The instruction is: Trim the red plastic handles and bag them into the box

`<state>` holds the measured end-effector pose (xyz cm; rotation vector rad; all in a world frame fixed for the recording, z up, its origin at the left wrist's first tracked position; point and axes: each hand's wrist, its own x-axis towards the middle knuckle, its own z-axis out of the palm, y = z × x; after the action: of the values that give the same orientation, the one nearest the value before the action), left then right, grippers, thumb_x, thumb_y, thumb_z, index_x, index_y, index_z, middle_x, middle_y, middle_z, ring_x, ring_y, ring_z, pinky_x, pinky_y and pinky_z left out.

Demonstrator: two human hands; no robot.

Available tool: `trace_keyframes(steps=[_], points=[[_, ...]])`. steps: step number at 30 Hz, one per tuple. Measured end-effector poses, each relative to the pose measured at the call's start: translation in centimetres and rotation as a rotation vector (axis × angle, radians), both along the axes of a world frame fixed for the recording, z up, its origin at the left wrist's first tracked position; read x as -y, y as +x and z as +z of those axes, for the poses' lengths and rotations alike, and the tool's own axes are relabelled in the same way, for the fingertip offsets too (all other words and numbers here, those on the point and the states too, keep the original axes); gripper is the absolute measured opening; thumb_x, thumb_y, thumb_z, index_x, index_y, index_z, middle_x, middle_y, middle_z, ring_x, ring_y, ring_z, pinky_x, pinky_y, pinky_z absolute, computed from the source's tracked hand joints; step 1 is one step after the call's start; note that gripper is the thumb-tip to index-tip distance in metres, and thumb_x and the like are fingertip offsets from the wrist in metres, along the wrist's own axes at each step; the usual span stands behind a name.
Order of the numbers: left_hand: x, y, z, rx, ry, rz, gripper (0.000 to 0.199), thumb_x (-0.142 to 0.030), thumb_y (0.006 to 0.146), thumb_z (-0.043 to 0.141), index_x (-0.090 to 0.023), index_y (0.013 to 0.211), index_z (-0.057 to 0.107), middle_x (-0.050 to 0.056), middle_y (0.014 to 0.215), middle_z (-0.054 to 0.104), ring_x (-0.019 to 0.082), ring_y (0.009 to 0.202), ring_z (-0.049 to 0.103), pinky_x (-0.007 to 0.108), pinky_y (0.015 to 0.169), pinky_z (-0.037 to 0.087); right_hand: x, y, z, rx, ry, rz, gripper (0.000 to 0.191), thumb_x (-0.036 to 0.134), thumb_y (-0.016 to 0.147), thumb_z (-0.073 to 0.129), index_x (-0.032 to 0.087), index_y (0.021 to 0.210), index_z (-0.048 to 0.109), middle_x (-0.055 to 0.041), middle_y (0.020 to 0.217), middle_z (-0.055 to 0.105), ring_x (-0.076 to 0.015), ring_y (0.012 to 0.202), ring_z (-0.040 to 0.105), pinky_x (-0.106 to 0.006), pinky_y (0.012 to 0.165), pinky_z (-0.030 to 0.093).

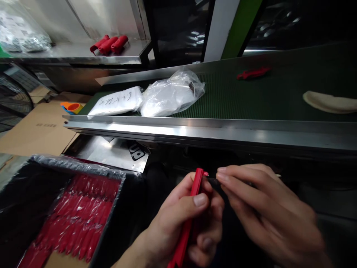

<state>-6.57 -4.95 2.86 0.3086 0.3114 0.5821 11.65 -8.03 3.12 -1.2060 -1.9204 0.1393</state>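
Near the bottom centre, my left hand [192, 219] is wrapped round a long red plastic part [197, 181], which slants up with its narrow end above the fingers. Just right of that end, my right hand [259, 201] has its fingertips pressed together beside a small dark, thin item [213, 180] too small to make out. A small red tip shows between the hands. On the green conveyor [220, 100] beyond lie two white plastic-wrapped packs, one marked with handwriting [117, 101] and one in a clear bag [170, 95].
A black-lined box [121, 178] at lower left holds rows of wrapped red parts [80, 208]. Farther along the belt lie a red part [253, 73] and a pale curved item [329, 102]. Red pieces [108, 45] sit on the metal shelf. The conveyor's metal rail [212, 128] crosses before the hands.
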Motion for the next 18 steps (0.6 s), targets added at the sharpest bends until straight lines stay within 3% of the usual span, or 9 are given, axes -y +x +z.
trace_keyframes(steps=[13,18], points=[[0.0,0.4,0.5,0.100,-0.099,-0.069,0.014,-0.033,0.095,0.053,-0.022,0.103,0.049,0.004,0.088,0.055,0.002,0.049,0.049,0.006,0.037,0.040,0.1,0.1,-0.6,0.049,0.028,-0.031,0.040,-0.003,0.084,0.062,0.015,0.119,0.066,-0.0114,0.111,0.065,-0.0241,0.101,0.059,-0.044,0.081,0.047],[0.1,0.5,0.5,0.134,-0.132,-0.096,0.018,-0.039,0.093,0.055,-0.023,0.100,0.054,0.002,0.086,0.055,0.002,0.044,0.045,0.007,0.033,0.035,0.1,0.2,-1.1,0.076,0.084,-0.047,0.044,-0.006,0.082,0.061,0.015,0.121,0.065,-0.0122,0.111,0.065,-0.0262,0.101,0.059,-0.047,0.081,0.046]])
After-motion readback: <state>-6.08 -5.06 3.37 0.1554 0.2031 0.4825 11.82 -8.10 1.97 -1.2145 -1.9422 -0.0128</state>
